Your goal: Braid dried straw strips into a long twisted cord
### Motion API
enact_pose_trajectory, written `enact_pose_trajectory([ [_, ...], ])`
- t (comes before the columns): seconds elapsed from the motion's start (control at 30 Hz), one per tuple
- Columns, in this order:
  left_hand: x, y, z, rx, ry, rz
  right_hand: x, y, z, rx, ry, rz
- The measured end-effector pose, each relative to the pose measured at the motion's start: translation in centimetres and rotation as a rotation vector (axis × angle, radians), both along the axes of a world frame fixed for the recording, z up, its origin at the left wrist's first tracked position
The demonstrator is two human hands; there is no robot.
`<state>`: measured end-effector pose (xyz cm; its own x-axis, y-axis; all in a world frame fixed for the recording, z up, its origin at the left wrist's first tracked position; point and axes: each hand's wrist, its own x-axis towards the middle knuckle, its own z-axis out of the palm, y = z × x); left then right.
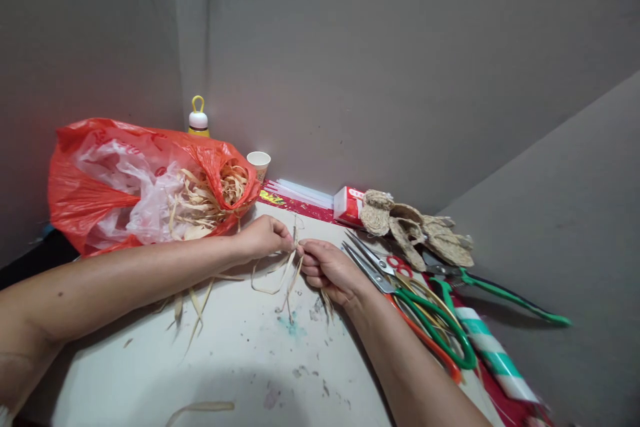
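Over the middle of the white board, my left hand (265, 237) pinches a pale dried plant strip (295, 243), perhaps husk or raffia, between thumb and fingers. Close beside it, my right hand (327, 268) is closed on the same bundle of strips, its fingertips almost meeting the left ones. Loose ends loop and dangle below both hands. More dried strips (200, 310) lie under my left forearm, and others spill from the open mouth of a red plastic bag (90, 190) behind it. How the strips cross between my fingertips is too small to make out.
Right of my right hand lie green-handled scissors (430, 310) and green-handled pliers (510, 297). A striped roll (493, 350) is at the right edge. Woven straw pieces (400, 220) rest by a red-and-white box (349, 205). A paper cup (259, 161) and a yellow-topped bottle (199, 119) stand behind.
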<state>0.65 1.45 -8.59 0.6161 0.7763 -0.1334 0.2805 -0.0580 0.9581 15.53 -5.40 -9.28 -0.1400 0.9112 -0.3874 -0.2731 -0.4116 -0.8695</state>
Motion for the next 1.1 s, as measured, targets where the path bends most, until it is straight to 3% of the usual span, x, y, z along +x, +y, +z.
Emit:
enact_pose_trajectory([
  [0.27, 0.0, -0.5, 0.6, -0.153, -0.048, -0.024, 0.1, 0.0, -0.3, 0.016, -0.002, 0.016],
  [0.47, 0.4, -0.5, 0.8, -0.493, -0.158, -0.014, 0.1, 0.1, -0.4, 0.009, -0.008, 0.022],
  [0.63, 0.4, 0.2, 0.4, -0.621, -0.185, -0.042, 0.2, 0.1, -0.5, 0.005, -0.005, 0.018],
  [0.77, 0.3, 0.6, 0.3, -0.679, -0.201, -0.104, 0.3, 0.0, -0.4, 0.0, -0.009, 0.029],
  [1.1, 0.6, 0.9, 0.2, -0.686, -0.173, -0.071, 0.2, -0.2, 0.2, -0.008, -0.096, 0.053],
])
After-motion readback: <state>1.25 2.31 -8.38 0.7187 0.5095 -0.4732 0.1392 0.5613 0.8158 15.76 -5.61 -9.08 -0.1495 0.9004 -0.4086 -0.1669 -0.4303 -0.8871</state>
